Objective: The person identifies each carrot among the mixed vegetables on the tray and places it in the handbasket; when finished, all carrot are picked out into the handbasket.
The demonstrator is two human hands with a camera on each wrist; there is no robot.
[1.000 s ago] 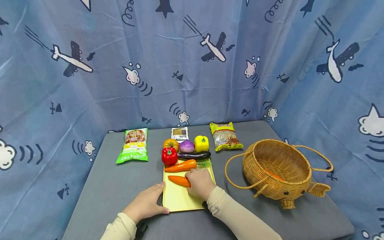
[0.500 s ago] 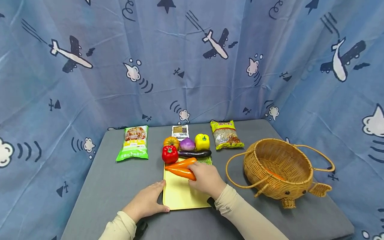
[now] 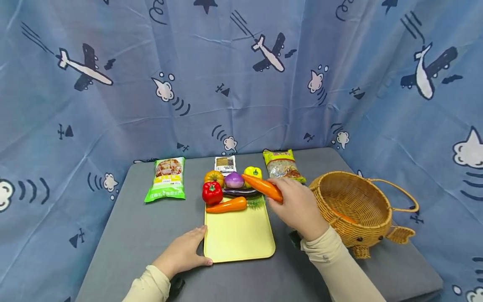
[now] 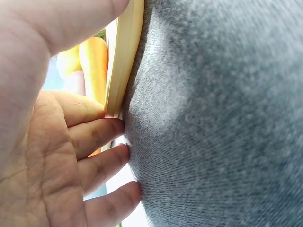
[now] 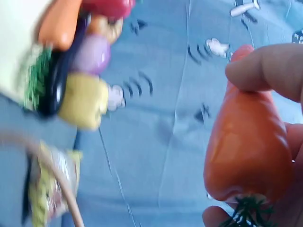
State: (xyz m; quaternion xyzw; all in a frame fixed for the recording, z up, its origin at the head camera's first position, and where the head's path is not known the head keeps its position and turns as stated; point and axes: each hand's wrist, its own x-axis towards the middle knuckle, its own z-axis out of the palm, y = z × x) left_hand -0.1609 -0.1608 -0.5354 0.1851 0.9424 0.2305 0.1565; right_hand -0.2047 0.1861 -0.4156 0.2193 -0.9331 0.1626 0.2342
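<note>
My right hand (image 3: 299, 206) grips an orange carrot (image 3: 263, 187) in the air, right of the yellow tray (image 3: 239, 239). In the right wrist view a thumb lies across the carrot (image 5: 248, 151), whose green top points down. With fingers extended, my left hand (image 3: 185, 251) rests on the table against the tray's left edge. In the left wrist view its fingertips touch the grey cloth beside the tray rim (image 4: 124, 61). A second carrot (image 3: 227, 205) lies on the tray's far part, close to a red pepper (image 3: 212, 193) and an eggplant (image 3: 241, 192).
Behind the eggplant sit a purple onion (image 3: 234, 180), a yellow pepper (image 3: 253, 172) and an orange pumpkin-like vegetable (image 3: 214, 177). A wicker basket (image 3: 351, 230) stands at right, something orange inside. A green bag (image 3: 166, 179), a yellow bag (image 3: 283, 165) and a small packet (image 3: 225, 165) lie farther back.
My right hand has lifted the nearer carrot off the tray and carried it right, toward the basket. The left hand has stayed at the tray's edge.
</note>
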